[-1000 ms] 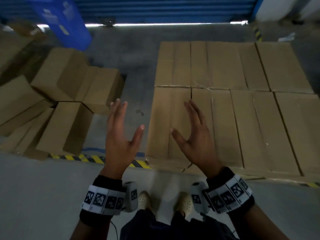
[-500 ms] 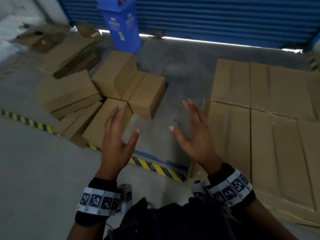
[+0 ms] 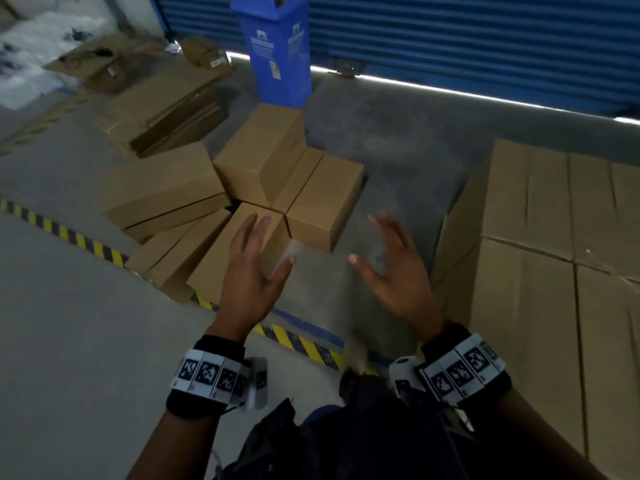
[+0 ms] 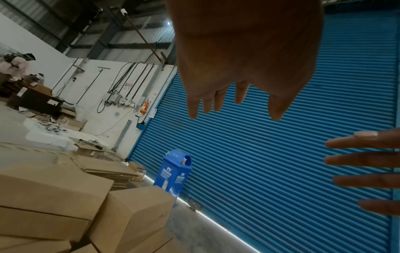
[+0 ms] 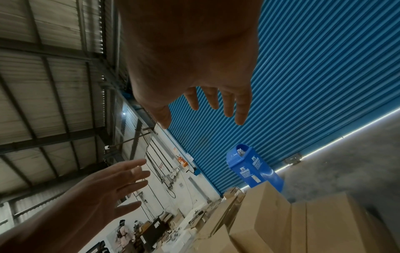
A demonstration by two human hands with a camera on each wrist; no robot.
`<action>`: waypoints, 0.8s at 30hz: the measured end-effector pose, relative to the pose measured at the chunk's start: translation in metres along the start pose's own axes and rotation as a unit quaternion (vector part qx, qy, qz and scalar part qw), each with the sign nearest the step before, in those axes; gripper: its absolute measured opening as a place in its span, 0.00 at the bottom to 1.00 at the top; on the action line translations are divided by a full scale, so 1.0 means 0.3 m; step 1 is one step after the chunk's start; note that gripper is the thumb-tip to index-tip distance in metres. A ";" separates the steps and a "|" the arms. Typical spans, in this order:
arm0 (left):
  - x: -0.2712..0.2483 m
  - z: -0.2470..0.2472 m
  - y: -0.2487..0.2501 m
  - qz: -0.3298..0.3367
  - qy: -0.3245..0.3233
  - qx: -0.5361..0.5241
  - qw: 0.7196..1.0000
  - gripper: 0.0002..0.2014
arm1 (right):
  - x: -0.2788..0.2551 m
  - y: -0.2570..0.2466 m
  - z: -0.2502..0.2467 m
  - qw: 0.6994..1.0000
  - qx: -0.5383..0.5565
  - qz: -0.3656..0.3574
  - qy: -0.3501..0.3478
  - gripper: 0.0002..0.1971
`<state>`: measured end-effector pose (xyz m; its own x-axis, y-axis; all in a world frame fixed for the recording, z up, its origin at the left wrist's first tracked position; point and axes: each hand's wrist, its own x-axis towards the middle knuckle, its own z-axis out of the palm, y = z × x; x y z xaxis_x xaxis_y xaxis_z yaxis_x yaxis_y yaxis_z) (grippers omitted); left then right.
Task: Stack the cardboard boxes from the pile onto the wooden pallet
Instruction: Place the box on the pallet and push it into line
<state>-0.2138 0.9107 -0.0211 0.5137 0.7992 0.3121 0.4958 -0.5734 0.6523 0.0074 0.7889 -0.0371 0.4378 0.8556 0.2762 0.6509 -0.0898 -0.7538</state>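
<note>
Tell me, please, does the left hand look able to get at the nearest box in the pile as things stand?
Probably yes: the left hand is open and holds nothing, and it hangs above the nearest box, whose top is bare.

Open floor gap [image 3: 381, 174] between pile of boxes [image 3: 277, 188] left and stacked boxes [image 3: 540, 258] right; blue bin [image 3: 277, 53] blocks far end.
</note>
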 end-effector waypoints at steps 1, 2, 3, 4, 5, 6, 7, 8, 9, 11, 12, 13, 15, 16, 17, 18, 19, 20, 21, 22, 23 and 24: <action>0.052 0.013 -0.024 -0.003 -0.005 0.002 1.000 0.38 | 0.055 0.024 0.017 1.000 -0.004 0.002 0.000 0.39; 0.107 0.027 -0.047 -0.008 -0.010 0.004 1.000 0.38 | 0.113 0.048 0.033 1.000 -0.007 0.005 0.000 0.39; 0.168 0.044 -0.069 -0.013 -0.014 0.007 1.000 0.37 | 0.178 0.075 0.049 1.000 -0.009 0.009 0.001 0.39; 0.232 0.062 -0.091 -0.020 -0.020 0.010 1.000 0.37 | 0.246 0.101 0.066 1.000 -0.010 0.011 0.002 0.39; 0.300 0.081 -0.114 -0.027 -0.025 0.012 0.999 0.36 | 0.317 0.131 0.081 1.000 -0.009 0.012 0.003 0.39; 0.371 0.102 -0.136 -0.033 -0.030 0.014 0.999 0.34 | 0.390 0.162 0.093 1.000 -0.008 0.009 0.004 0.37; 0.444 0.122 -0.154 -0.039 -0.036 0.015 0.998 0.32 | 0.463 0.191 0.101 1.000 -0.004 0.005 0.006 0.36; 0.518 0.143 -0.169 -0.043 -0.040 0.017 0.998 0.31 | 0.536 0.221 0.106 1.000 0.001 0.001 0.007 0.35; 0.592 0.166 -0.184 -0.047 -0.043 0.021 0.998 0.31 | 0.607 0.251 0.108 1.000 0.004 0.003 0.005 0.34; 0.729 0.211 -0.203 -0.062 -0.049 0.029 0.996 0.30 | 0.739 0.309 0.104 1.000 0.000 0.021 -0.009 0.34; 0.796 0.233 -0.212 -0.069 -0.055 0.029 0.996 0.29 | 0.807 0.336 0.101 0.999 -0.002 0.030 -0.017 0.34; 0.860 0.255 -0.222 -0.077 -0.061 0.028 0.995 0.29 | 0.871 0.362 0.100 0.999 -0.005 0.037 -0.025 0.35; 0.979 0.298 -0.247 -0.095 -0.072 0.027 0.993 0.29 | 0.986 0.415 0.101 0.998 -0.015 0.055 -0.037 0.36; 1.033 0.318 -0.262 -0.104 -0.076 0.023 0.991 0.29 | 1.037 0.439 0.103 0.997 -0.021 0.068 -0.041 0.36; 1.083 0.337 -0.276 -0.114 -0.080 0.014 0.990 0.29 | 1.083 0.461 0.106 0.996 -0.024 0.079 -0.043 0.37; 1.136 0.356 -0.292 -0.122 -0.084 0.002 0.989 0.29 | 1.129 0.484 0.110 0.995 -0.026 0.089 -0.045 0.38; 1.189 0.377 -0.313 -0.129 -0.086 -0.011 0.988 0.28 | 1.174 0.503 0.115 0.994 -0.026 0.098 -0.047 0.39; 1.242 0.397 -0.335 -0.135 -0.087 -0.022 0.987 0.28 | 1.216 0.520 0.123 0.993 -0.028 0.107 -0.050 0.39; 1.295 0.419 -0.362 -0.144 -0.089 -0.032 0.985 0.28 | 1.258 0.536 0.132 0.991 -0.031 0.117 -0.054 0.39; 1.346 0.440 -0.389 -0.155 -0.094 -0.040 0.983 0.28 | 1.298 0.548 0.145 0.989 -0.035 0.129 -0.058 0.39; 1.395 0.460 -0.420 -0.167 -0.102 -0.048 0.980 0.28 | 1.335 0.561 0.160 0.988 -0.041 0.139 -0.060 0.39; 1.443 0.480 -0.452 -0.176 -0.110 -0.055 0.977 0.28 | 1.374 0.576 0.179 0.987 -0.049 0.142 -0.060 0.38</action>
<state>0.0421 1.3084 -0.0740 0.4679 0.8789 -0.0930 0.5972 -0.2368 0.7663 0.2670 1.1534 -0.0856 0.5384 0.8426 -0.0145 0.5719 -0.3779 -0.7281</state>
